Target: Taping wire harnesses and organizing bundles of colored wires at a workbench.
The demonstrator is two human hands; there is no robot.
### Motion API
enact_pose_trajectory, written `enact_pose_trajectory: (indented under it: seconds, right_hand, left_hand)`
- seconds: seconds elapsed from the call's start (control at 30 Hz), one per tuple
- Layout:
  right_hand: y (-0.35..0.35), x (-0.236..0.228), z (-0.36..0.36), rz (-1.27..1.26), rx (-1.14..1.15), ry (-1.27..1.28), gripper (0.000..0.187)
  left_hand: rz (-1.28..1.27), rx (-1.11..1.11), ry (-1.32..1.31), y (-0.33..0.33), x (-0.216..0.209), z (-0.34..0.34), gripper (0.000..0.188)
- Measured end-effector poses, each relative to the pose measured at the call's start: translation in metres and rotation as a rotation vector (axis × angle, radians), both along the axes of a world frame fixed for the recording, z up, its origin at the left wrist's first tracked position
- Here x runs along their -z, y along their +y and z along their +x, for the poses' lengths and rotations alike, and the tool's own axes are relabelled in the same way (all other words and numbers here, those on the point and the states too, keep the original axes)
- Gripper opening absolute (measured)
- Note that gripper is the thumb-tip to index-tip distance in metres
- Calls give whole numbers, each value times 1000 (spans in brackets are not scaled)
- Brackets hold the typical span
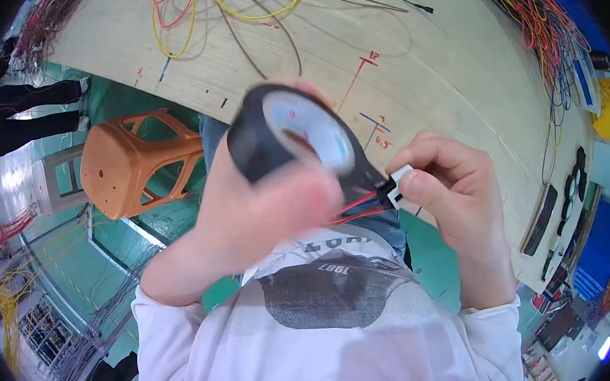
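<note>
A large roll of black tape [249, 152] with a white inner core is in my left hand [277, 207], whose fingers are wrapped around it and partly smeared by motion. From the roll, a black strip of tape [363, 179] runs right to a wire bundle. My right hand [461, 191] pinches a small white connector [401, 181] between thumb and fingers. Red wires [359, 207] and darker ones lead from the connector toward the left, below the roll. Whether the tape is stuck to the wires, I cannot tell.
The wooden table [426, 85] bears drawn marks. Loose yellow wires [231, 12] lie at its far side, with a thick wire bundle [532, 7] at far right. An orange stool [129, 166] stands left, near another person's legs [33, 112]. Black tools [564, 208] lie at the right edge.
</note>
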State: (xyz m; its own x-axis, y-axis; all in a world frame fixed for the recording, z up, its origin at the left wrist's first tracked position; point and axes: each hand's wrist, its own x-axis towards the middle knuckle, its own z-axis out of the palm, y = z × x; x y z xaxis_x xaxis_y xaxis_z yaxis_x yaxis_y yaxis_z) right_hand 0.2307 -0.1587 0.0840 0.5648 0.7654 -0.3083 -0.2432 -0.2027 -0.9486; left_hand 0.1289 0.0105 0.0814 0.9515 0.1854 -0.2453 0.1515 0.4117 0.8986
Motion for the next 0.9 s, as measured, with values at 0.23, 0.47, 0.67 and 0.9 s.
enact_pose_trajectory:
  seconds: [0.23,0.47,0.67,0.9]
  right_hand:
    - [-1,8,7,-20,36,256,13]
    - [-2,10,11,-5,-24,291,13]
    - [4,9,7,-33,2,317,13]
    - [12,8,1,-56,141,182,17]
  left_hand:
    - [881,66,-553,-21,6,-13,46]
    - [1139,86,-735,-13,12,-16,34]
    - [1333,253,-821,-6,1,-14,43]
    - [1203,-172,-621,-35,12,-15,33]
